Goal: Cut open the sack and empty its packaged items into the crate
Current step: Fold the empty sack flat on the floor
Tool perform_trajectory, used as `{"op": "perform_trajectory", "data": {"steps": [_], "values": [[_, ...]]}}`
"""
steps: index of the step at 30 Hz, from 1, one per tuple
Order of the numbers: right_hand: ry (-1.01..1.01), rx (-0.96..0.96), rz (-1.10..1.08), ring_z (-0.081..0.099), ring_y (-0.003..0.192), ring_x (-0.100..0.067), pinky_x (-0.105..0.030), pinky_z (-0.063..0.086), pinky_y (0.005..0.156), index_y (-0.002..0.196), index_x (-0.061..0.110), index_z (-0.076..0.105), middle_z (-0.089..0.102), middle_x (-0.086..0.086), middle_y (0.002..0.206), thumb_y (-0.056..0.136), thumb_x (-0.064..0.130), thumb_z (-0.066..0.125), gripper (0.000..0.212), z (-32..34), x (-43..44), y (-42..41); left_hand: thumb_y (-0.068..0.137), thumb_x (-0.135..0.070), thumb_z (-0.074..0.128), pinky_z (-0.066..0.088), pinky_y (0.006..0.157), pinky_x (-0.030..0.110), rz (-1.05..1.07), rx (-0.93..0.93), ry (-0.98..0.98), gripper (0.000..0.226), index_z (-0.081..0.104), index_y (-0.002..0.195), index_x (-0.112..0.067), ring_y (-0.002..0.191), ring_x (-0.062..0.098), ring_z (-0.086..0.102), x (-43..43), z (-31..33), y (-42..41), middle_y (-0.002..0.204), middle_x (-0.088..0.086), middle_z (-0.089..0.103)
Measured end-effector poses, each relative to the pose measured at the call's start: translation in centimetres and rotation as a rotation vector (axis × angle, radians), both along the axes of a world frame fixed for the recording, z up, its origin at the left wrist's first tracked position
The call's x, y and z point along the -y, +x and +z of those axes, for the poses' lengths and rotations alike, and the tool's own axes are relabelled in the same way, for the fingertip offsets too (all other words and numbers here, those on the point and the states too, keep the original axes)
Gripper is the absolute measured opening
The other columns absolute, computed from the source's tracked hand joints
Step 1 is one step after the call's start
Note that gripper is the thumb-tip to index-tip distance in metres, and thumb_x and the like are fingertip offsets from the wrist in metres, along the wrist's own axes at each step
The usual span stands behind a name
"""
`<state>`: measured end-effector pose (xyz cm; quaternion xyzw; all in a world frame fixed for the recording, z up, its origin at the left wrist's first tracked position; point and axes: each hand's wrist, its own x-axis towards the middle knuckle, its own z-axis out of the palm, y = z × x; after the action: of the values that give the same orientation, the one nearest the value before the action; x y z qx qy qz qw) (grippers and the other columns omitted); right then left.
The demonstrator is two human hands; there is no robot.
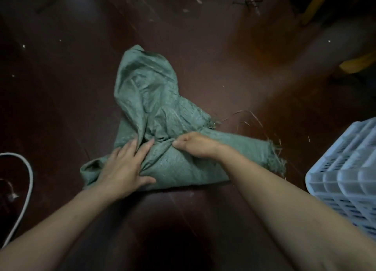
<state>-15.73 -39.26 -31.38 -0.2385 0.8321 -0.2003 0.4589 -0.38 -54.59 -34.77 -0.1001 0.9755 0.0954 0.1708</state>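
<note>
Green woven sack (154, 116) lies limp, crumpled on dark wooden floor (234, 67), straight ahead of me. Long axis runs away from me, slumped end far, frayed cut edge at right. My left hand (124, 167) flat, fingers spread, pressing near fold. My right hand (195, 144) pinching bunched cloth at middle, closed on it. White crate (345, 179) stands at right, apart from sack, nearer right hand. No packaged items visible; sack looks emptied, I judge.
</note>
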Motion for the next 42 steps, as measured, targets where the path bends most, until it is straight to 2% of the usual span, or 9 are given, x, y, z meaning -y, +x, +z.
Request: {"op": "perform_trajectory", "data": {"steps": [3, 5, 10, 15, 21, 24, 29, 35, 42], "values": [[-0.207, -0.452, -0.109, 0.054, 0.118, -0.021, -0.038, 0.039, 0.103, 0.123, 0.023, 0.060, 0.062, -0.001, 0.126, 0.091, 0.044, 0.041, 0.042, 0.7, -3.4, 0.7, 0.082, -0.058, 0.042, 0.049, 0.088, 0.037, 0.098, -0.268, 0.150, 0.054, 0.069, 0.105, -0.017, 0.105, 0.030, 0.065, 0.7, 0.3, -0.1, 0.114, 0.014, 0.069], [-0.377, -0.818, -0.118, 0.053, 0.112, -0.020, -0.032, 0.036, 0.096, 0.124, 0.021, 0.058, 0.062, -0.004, 0.118, 0.087, 0.042, 0.045, 0.044, 1.8, -6.7, 2.2, 0.090, -0.046, 0.050, 0.045, 0.070, 0.031, 0.401, -0.250, 0.365, 0.033, 0.065, 0.072, -0.023, 0.090, 0.029, 0.066, 1.2, 1.2, -0.6, 0.093, 0.013, 0.072], [-0.277, -0.904, 0.110, 0.041, 0.122, -0.023, -0.036, 0.030, 0.101, 0.142, 0.032, 0.033, 0.041, -0.009, 0.134, 0.078, 0.054, 0.058, 0.073, 1.2, -11.8, 5.2, 0.085, -0.018, 0.064, 0.053, 0.077, 0.033, 1.022, 0.200, 1.126, 0.019, 0.070, 0.099, -0.007, 0.080, 0.026, 0.069, 3.3, 2.3, -1.5, 0.082, 0.011, 0.075], [-0.101, -0.781, 0.409, 0.006, 0.146, -0.032, -0.062, 0.009, 0.112, 0.147, 0.043, 0.007, 0.008, -0.010, 0.159, 0.068, 0.074, 0.050, 0.095, -0.8, -5.9, 4.2, 0.089, -0.016, 0.057, 0.047, 0.050, 0.020, 0.924, 0.459, 0.909, 0.017, 0.066, 0.084, -0.002, 0.057, 0.017, 0.062, 4.5, 2.7, -1.3, 0.042, -0.003, 0.064], [0.151, -0.444, 0.265, 0.001, 0.147, -0.027, -0.065, 0.007, 0.112, 0.145, 0.048, 0.004, 0.004, 0.007, 0.160, 0.078, 0.077, 0.036, 0.080, -1.3, 1.1, 1.0, 0.090, -0.050, 0.046, 0.032, 0.104, 0.041, 0.604, 0.045, 0.050, 0.059, 0.043, 0.135, -0.012, 0.127, 0.032, 0.044, 8.3, 5.2, -2.2, 0.142, 0.017, 0.044], [0.135, -0.285, 0.120, -0.001, 0.147, -0.031, -0.058, 0.015, 0.115, 0.145, 0.048, 0.001, 0.002, 0.000, 0.161, 0.077, 0.078, 0.036, 0.083, -2.9, 3.0, 1.1, 0.086, -0.058, 0.040, 0.009, 0.113, 0.053, 0.206, -0.229, -0.319, 0.073, 0.029, 0.146, -0.018, 0.142, 0.034, 0.022, 3.2, 7.9, -0.8, 0.154, 0.013, 0.026], [-0.007, -0.183, -0.111, -0.001, 0.148, -0.026, -0.038, 0.006, 0.120, 0.149, 0.039, 0.006, 0.002, -0.009, 0.161, 0.090, 0.058, 0.041, 0.070, -3.4, 3.1, 2.1, 0.054, -0.063, 0.075, 0.022, 0.102, 0.068, 0.013, -0.070, -0.251, 0.102, 0.044, 0.139, -0.015, 0.133, 0.044, 0.037, -1.1, 2.1, 2.4, 0.146, 0.025, 0.037], [-0.054, -0.102, -0.083, 0.005, 0.147, -0.019, -0.040, 0.010, 0.117, 0.147, 0.043, -0.006, -0.013, 0.005, 0.160, 0.094, 0.054, 0.034, 0.067, -5.5, 2.3, 2.4, 0.076, -0.080, 0.023, 0.003, 0.110, 0.066, 0.247, 0.075, -0.089, 0.086, -0.016, 0.144, -0.043, 0.144, 0.033, -0.016, 2.8, -2.0, 0.0, 0.157, 0.007, -0.020], [0.077, -0.246, -0.177, 0.015, 0.145, -0.034, -0.047, 0.014, 0.118, 0.149, 0.034, -0.007, -0.009, -0.004, 0.161, 0.095, 0.053, 0.029, 0.067, -7.6, 9.3, -1.4, 0.081, -0.070, 0.041, 0.000, 0.112, 0.063, 0.255, 0.081, -0.043, 0.079, -0.002, 0.144, -0.049, 0.146, 0.027, -0.014, 9.5, -3.1, -7.1, 0.158, -0.002, -0.017]]}}
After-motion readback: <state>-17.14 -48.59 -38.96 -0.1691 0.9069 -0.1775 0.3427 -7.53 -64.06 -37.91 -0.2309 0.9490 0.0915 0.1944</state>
